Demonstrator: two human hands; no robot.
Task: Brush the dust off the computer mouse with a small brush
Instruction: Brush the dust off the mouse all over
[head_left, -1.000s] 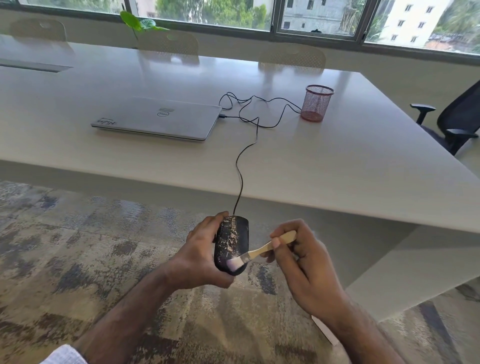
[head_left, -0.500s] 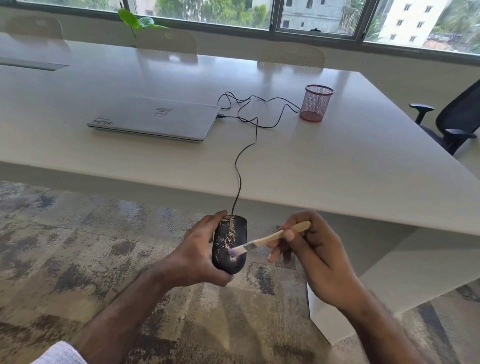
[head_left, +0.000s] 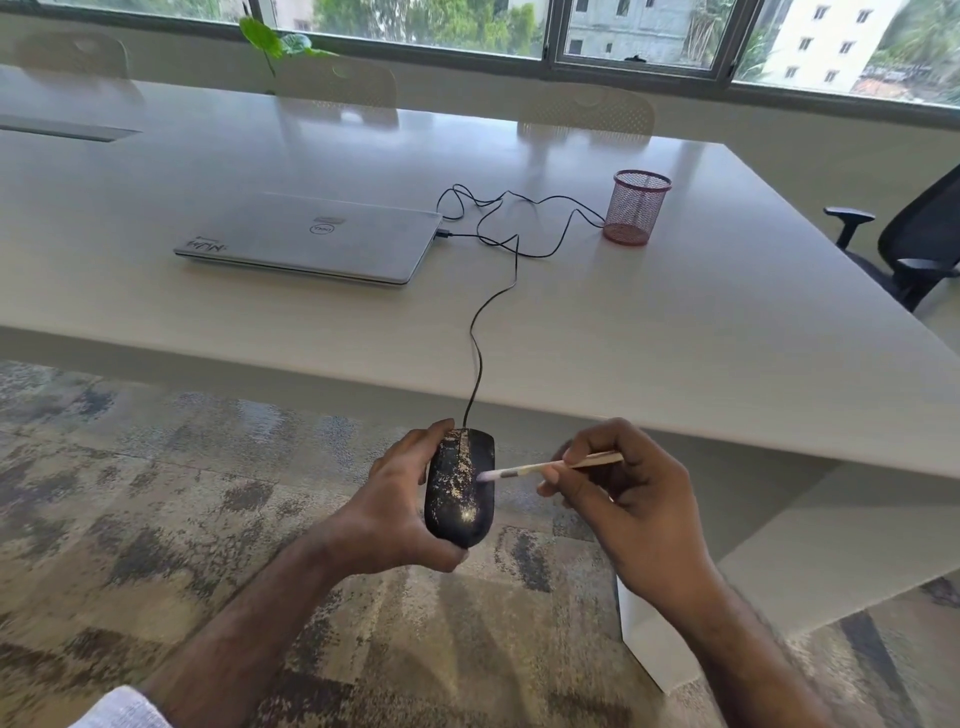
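- I note a closed silver laptop (head_left: 311, 241) lying flat on the white table (head_left: 675, 332), at the left of the scene.
- My left forearm enters from the lower left, a white cuff at the wrist end of the frame, and angles up toward the centre.
- My left hand (head_left: 395, 514) is wrapped round the black computer mouse (head_left: 460, 488), thumb along its far left edge and fingers curled under its near end. The mouse is held in the air below the table's front edge, over the patterned carpet (head_left: 156, 519).
- The mouse's top faces the camera and carries pale dust patches.
- Its black cable (head_left: 478, 343) runs up over the table edge, loops and reaches the laptop's right side.
- The small brush (head_left: 540, 469) lies nearly level, bristle tip touching the mouse's right upper face.
- My right hand (head_left: 628, 499) pinches the brush's wooden handle between thumb and fingertips, remaining fingers curled; the forearm enters from the lower right.
- A red mesh pen cup (head_left: 636, 208) stands upright beyond, beside the cable loops.
- A black office chair (head_left: 914, 244) sits at the far right.
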